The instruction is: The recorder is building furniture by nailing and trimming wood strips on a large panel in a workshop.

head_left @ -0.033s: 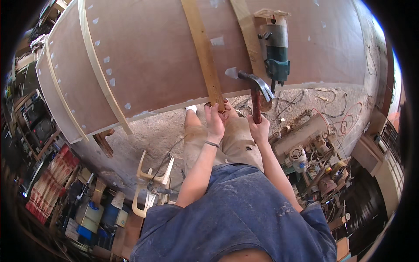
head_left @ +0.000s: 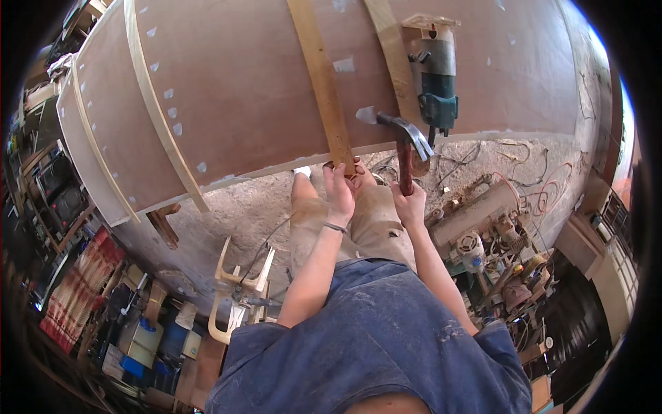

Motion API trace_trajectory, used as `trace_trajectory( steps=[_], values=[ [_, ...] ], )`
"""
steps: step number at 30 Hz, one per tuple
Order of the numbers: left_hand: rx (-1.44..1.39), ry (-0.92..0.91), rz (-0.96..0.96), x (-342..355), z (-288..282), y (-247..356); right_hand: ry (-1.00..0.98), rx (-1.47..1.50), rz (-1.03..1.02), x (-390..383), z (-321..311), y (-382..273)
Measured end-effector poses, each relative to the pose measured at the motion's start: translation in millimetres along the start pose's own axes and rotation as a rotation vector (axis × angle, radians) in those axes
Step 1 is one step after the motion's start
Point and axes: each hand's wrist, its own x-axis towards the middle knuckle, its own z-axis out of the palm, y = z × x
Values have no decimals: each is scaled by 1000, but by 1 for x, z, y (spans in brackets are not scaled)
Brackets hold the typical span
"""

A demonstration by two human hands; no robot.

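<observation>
My left hand [head_left: 340, 190] grips the near end of a wooden strip [head_left: 323, 83], its fingers around the end that juts past the panel's near edge. The strip runs away from me across a large reddish-brown panel [head_left: 227, 90]. In my right hand [head_left: 410, 201] is a claw hammer [head_left: 404, 162], held upright by its red handle with the dark metal head raised at the top. A green and grey power tool [head_left: 438, 83], which looks like a trim router, rests on the panel beyond the hammer, beside a second wooden strip [head_left: 389, 52].
More strips [head_left: 155, 96] cross the panel at left. A pale chair-like frame [head_left: 241, 290] stands at lower left. A dusty compressor-like machine [head_left: 469, 228] with hoses and cables lies on the floor at right. Boxes and tools crowd the left; a striped red cloth [head_left: 79, 297] hangs there.
</observation>
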Motion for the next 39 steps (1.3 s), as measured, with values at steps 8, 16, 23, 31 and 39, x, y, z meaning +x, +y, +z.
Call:
trace_trajectory(
  steps=[8, 16, 23, 31, 39],
  values=[
    [-23, -23, 11, -1, -6, -2, 8, -26, 0, -5, -1, -8],
    [-22, -32, -10, 0, -5, 0, 26, -21, -51, -2, -1, -3],
    [8, -30, -6, 0, -4, -1, 53, -141, -122, -12, -9, -16],
    [163, -77, -16, 0, -14, -5, -117, -194, -664, -52, -45, 0],
    [110, -46, 19, 1, -13, -9, -80, -346, -450, -52, -35, -28]
  ],
)
